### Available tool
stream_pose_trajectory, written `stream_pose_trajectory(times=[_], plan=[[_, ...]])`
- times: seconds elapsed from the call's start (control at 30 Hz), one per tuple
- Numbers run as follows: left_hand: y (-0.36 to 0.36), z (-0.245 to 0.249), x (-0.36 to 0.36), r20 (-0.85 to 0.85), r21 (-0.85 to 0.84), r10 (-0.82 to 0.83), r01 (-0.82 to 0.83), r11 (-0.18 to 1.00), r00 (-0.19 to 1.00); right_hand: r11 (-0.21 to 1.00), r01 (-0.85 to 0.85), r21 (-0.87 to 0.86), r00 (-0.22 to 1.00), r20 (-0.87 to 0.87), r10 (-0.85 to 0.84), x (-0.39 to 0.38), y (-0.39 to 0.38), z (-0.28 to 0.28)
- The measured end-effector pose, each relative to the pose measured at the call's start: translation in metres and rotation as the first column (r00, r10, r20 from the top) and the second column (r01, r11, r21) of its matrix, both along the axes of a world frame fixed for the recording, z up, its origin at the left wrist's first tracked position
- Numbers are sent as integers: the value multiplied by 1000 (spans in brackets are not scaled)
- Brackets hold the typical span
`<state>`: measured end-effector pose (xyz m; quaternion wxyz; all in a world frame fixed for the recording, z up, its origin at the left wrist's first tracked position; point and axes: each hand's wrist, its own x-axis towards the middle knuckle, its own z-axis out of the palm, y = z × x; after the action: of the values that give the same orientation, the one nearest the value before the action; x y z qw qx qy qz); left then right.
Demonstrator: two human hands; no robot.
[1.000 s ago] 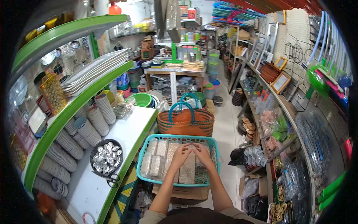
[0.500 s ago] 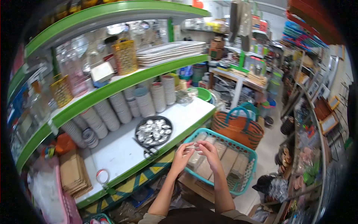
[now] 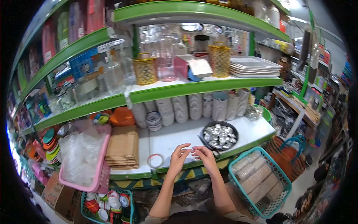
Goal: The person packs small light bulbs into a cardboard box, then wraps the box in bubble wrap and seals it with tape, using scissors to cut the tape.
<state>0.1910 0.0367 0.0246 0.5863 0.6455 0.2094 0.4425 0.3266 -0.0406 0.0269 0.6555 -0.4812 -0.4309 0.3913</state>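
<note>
View from the head camera, as I read it from the remote station. All positions are given relative to the black tray, a round dish of small silver pieces that rests on the white shelf board.

Left hand: raised in front of the shelf edge, below and to the left of the tray. Its thumb and forefinger are drawn together and its other fingers are loosely curled.

Right hand: just below and left of the tray, closer to it than the left hand. Its fingertips meet those of the left hand. I cannot tell whether either hand pinches anything where they meet; nothing is resolved there.

Roll of tape: lies flat on the board, well left of the tray and just beside the left hand, apart from it.

Stack of brown sheets: farther left of the tray, past the tape.

Pink basket: farthest left, holding clear plastic.

Stacked bowls: behind the tray, under the green shelf.

Teal basket: below and to the right of the tray, off the board, filled with wrapped packets.
</note>
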Motion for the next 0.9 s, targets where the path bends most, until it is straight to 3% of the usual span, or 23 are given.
stream_pose_trajectory(times=[0.13, 0.37, 0.5, 0.57, 0.6, 0.63, 0.7, 0.73, 0.87, 0.9], plan=[[9, 13, -53, 32, -45, 109, -108, 993, 993, 991, -137, -3, 990, 29, 137, -46, 35, 3], [19, -4, -130, 64, -90, 313, -307, 947, 947, 969, -240, 61, 965, 123, 231, -114, 88, 5], [20, -14, -167, 74, -24, 433, -433, 901, 898, 965, -229, 129, 955, 220, 197, -159, 112, 5], [23, -20, -184, 17, 29, 540, -541, 841, 841, 962, -201, 186, 917, 380, 118, -180, 117, 13], [17, -12, -191, -16, -23, 529, -529, 848, 848, 950, -166, 265, 855, 518, 4, -190, 124, 15], [15, -12, -196, -18, -27, 539, -540, 841, 842, 949, -177, 262, 855, 518, 17, -198, 128, 16], [13, -14, -203, -84, 377, 778, -703, 603, 622, 900, -210, 382, 647, 745, -165, -210, 135, 23], [16, -21, -211, -122, 474, 803, -676, 564, 583, 897, -294, 329, 614, 785, -87, -215, 141, 23], [26, -43, -226, -128, 374, 771, -690, 620, 624, 846, -430, 314, 619, 785, 23, -239, 164, 12], [24, -40, -229, -129, 376, 774, -692, 617, 620, 852, -396, 343, 564, 823, -70, -245, 167, 10]])
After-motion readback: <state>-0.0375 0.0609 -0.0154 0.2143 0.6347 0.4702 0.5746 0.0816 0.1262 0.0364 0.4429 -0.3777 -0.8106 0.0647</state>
